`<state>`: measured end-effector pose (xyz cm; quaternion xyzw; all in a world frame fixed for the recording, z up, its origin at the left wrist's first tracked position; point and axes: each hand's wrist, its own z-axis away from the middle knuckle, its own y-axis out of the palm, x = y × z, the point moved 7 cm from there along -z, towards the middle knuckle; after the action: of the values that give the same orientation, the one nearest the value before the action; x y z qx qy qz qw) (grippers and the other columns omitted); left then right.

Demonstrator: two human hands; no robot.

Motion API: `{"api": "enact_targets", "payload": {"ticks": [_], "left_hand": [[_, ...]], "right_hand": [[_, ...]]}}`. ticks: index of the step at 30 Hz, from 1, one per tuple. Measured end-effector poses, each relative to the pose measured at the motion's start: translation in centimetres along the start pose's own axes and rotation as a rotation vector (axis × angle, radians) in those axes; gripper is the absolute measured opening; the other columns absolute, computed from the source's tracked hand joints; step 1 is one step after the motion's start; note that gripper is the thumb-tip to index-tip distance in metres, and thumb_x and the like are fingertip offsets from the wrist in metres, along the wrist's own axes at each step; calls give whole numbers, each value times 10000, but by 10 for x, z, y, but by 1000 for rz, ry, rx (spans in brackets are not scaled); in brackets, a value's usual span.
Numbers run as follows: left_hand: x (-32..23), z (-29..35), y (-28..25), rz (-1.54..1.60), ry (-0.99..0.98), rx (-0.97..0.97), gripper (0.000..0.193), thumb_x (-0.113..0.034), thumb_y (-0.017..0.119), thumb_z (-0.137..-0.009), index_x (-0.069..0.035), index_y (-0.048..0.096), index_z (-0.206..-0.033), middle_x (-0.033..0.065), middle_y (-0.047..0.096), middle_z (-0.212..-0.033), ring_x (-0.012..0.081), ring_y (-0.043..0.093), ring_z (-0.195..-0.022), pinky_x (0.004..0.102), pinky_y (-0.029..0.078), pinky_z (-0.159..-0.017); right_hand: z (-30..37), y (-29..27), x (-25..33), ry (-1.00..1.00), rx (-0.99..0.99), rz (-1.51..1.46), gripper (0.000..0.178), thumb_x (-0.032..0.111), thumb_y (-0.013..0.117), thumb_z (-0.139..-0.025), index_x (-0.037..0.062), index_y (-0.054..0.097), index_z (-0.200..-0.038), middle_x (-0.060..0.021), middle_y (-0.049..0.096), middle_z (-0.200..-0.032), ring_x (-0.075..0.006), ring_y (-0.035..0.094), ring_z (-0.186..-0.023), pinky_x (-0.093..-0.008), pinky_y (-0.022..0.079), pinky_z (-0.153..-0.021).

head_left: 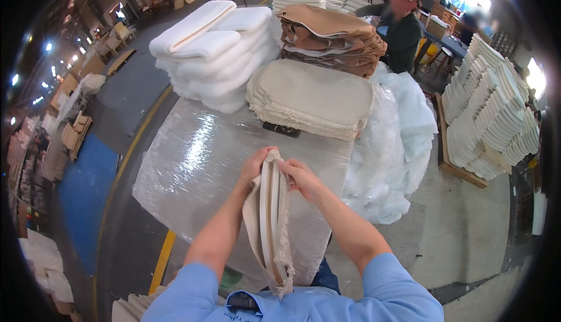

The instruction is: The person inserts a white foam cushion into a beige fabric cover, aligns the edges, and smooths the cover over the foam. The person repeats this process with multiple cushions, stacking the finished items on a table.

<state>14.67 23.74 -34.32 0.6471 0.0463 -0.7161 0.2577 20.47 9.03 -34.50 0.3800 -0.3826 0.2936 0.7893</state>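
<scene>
A beige fabric cover (pixel 252 214) with frayed edges is held on its edge between my two hands, running from the table back toward my chest. White bands and a brown strip run lengthwise along its open side. My left hand (pixel 255 164) is closed on the far end from the left. On the right of that same end, my right hand (pixel 300 179) pinches the cloth between thumb and fingers. Just beyond lies a neat stack of similar beige fabric pieces (pixel 315 88), frayed at the near edge. A small black object (pixel 281 130) sticks out from under this stack.
The plastic-wrapped work surface (pixel 204 146) carries white padding (pixel 210 41) at far left and folded brown covers (pixel 330 27) at the back. Bagged white filling (pixel 385 152) bulges on its right. A person in a red cap (pixel 400 35) stands beyond. White pads (pixel 488 111) fill a pallet.
</scene>
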Motion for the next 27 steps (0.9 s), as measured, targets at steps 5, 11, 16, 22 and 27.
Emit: {"api": "enact_targets", "payload": {"ticks": [5, 11, 16, 22, 27], "left_hand": [[-24, 24, 30, -186, 32, 172, 549, -6, 548, -952, -35, 570, -1499, 104, 654, -1381, 201, 608, -1270, 331, 473, -1085], [-55, 27, 32, -818, 344, 29, 453, -5, 579, -960, -14, 650, -1408, 146, 605, -1521, 266, 592, -1383, 366, 464, -1137], [-56, 26, 29, -777, 440, -116, 283, -47, 627, -988, -13, 730, -1249, 142, 687, -1397, 312, 675, -1244, 377, 529, -1036], [-34, 26, 20, -569, 500, -263, 187, -138, 618, -1055, 3, 737, -1091, 142, 708, -1292, 288, 688, -1137, 367, 537, -969], [-16, 29, 11, -375, 493, -321, 257, -227, 605, -1094, -11, 737, -1047, 130, 696, -1230, 274, 681, -1128, 373, 537, -961]], "right_hand": [[-2, -17, 21, -169, -67, 129, 227, 301, 676, -1049, 101, 698, -944, 60, 626, -846, -55, 538, -760, -258, 402, -659], [-1, -2, 34, -278, 6, 209, 253, 277, 654, -1063, 94, 682, -891, 100, 555, -797, -36, 454, -739, -261, 369, -638], [-3, 4, 36, -249, -44, 354, 274, 280, 632, -1065, 46, 674, -927, 24, 575, -774, -78, 500, -743, -309, 428, -642], [-4, 22, 59, -577, -38, 700, 240, 234, 664, -1024, 26, 638, -906, -148, 629, -808, -312, 604, -734, -419, 485, -675], [-5, 34, 68, -668, 103, 892, 245, 205, 690, -987, 35, 576, -853, -152, 622, -822, -390, 625, -786, -476, 493, -669]]}}
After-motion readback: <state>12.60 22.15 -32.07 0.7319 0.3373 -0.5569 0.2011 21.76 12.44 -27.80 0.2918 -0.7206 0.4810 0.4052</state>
